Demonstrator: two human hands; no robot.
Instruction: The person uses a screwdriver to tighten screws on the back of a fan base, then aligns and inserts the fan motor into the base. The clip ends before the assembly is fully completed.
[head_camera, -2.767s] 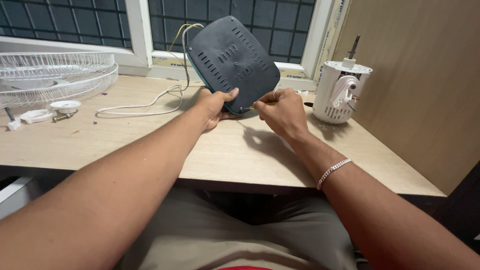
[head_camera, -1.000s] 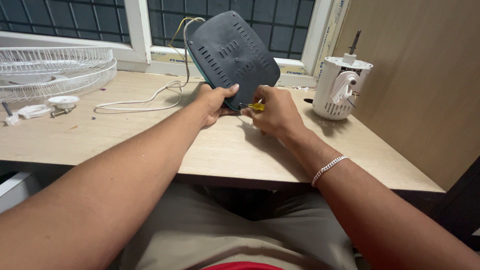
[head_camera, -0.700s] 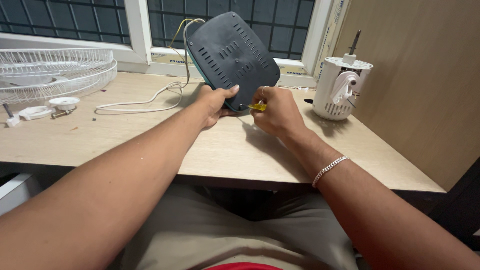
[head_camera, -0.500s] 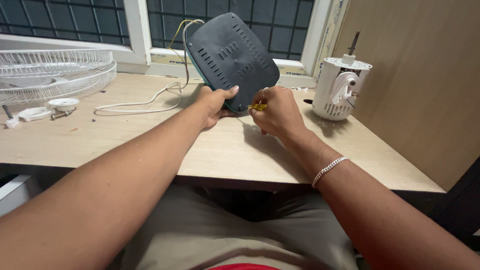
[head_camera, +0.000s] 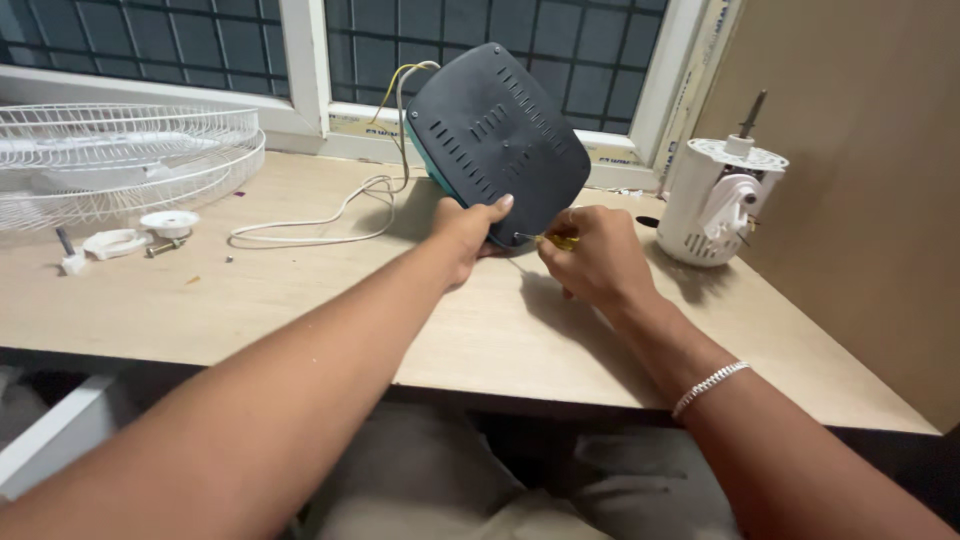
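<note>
My left hand (head_camera: 468, 228) grips the lower edge of a dark grey vented fan base cover (head_camera: 497, 137), which stands tilted on its edge on the wooden desk (head_camera: 300, 300). My right hand (head_camera: 598, 258) is closed around a small yellow-handled screwdriver (head_camera: 558, 240), its metal tip touching the cover's lower corner next to my left thumb. A teal rim shows along the cover's left side, and yellow and white wires (head_camera: 395, 80) come out of its top.
A white fan motor housing (head_camera: 718, 200) with a shaft stands at the right by a wooden panel. A white wire fan guard (head_camera: 120, 160) lies at the left, with small white plastic parts (head_camera: 168, 221) and screws near it. A white cord (head_camera: 320, 215) trails across the desk.
The view has shifted a little, so everything sits further right in the frame. My right hand has kept turning the screwdriver at the cover's corner; my left hand's grip is unchanged.
</note>
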